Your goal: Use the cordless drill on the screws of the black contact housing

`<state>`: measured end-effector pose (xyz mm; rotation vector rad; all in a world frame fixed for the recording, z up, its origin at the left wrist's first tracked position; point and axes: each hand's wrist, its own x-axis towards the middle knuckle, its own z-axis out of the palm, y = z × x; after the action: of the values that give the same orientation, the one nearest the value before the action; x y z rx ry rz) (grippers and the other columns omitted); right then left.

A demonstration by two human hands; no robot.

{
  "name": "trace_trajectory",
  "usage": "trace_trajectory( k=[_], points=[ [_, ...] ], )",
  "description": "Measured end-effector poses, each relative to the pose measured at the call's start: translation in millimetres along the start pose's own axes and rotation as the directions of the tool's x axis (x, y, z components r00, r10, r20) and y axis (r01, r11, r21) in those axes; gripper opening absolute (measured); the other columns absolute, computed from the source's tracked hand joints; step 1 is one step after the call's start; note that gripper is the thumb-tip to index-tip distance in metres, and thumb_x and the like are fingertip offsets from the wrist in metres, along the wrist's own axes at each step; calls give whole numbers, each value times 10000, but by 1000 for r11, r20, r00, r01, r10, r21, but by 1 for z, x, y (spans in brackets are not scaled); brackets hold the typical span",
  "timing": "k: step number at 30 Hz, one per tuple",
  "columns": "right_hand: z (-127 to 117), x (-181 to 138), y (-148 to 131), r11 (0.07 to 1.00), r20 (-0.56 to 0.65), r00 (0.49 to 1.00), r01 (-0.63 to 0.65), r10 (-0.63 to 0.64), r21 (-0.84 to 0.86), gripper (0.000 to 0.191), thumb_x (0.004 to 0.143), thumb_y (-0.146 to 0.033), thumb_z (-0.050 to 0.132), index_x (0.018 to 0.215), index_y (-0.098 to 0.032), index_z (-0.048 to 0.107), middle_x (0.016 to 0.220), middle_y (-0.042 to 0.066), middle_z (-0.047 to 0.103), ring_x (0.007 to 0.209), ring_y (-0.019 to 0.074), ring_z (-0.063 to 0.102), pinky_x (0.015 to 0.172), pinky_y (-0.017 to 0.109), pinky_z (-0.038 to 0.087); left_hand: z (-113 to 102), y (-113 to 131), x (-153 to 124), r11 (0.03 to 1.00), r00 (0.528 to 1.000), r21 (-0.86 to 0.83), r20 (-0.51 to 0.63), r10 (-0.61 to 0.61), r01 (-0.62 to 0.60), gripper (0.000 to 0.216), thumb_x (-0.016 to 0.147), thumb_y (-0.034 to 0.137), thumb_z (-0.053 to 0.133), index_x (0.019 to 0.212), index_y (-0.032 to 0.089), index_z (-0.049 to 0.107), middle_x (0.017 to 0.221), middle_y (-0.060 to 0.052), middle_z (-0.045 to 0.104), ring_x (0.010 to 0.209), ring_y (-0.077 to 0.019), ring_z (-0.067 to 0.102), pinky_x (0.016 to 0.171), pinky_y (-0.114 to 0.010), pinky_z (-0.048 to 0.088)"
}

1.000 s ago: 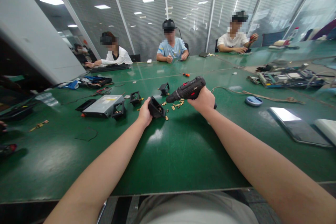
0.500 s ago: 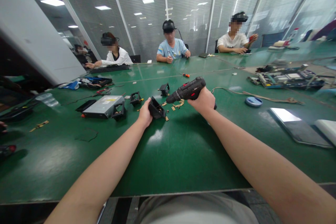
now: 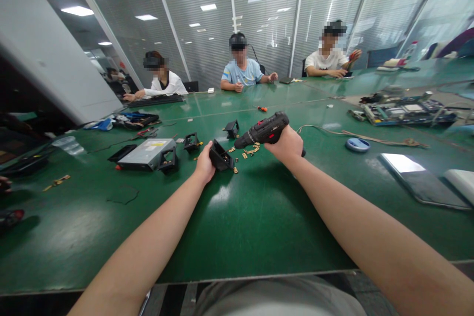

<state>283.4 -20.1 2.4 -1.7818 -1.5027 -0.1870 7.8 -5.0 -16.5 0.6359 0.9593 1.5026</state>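
My left hand grips a black plastic housing, tilted with its hollow side toward the drill. Wrapped round the handle of a black cordless drill is my right hand. The drill points left, its bit reaching toward the housing's opening; whether the tip touches anything inside I cannot tell. Small brass-coloured plates lie scattered on the green table beneath the drill. Similar black housings stand close by: one behind the drill tip, another to the left, and a third against a silver disc drive.
An orange-handled tool lies beyond the drill. To the right are a blue round tin, a dark tablet-like slab and circuit boards. A clear plastic cup lies at left. Three people sit across the table.
Both hands keep their grips, with the drill still pointed at the housing. The view has shifted slightly. Across the table, the middle person's hand has moved outward.
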Motion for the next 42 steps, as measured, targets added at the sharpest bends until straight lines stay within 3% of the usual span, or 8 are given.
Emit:
trace_trajectory(
  k=[42],
  points=[
    [-1, -1, -1, 1000, -7, 1000, 1, -1, 19, 554, 710, -480, 810, 1145, -191, 625, 1056, 154, 786, 968, 385, 760, 820, 456, 576, 0, 1, -1, 1000, 1000, 16, -20, -1, 2, 284, 869, 446, 769, 981, 189, 728, 842, -52, 750, 740, -226, 739, 751, -358, 625]
  ],
)
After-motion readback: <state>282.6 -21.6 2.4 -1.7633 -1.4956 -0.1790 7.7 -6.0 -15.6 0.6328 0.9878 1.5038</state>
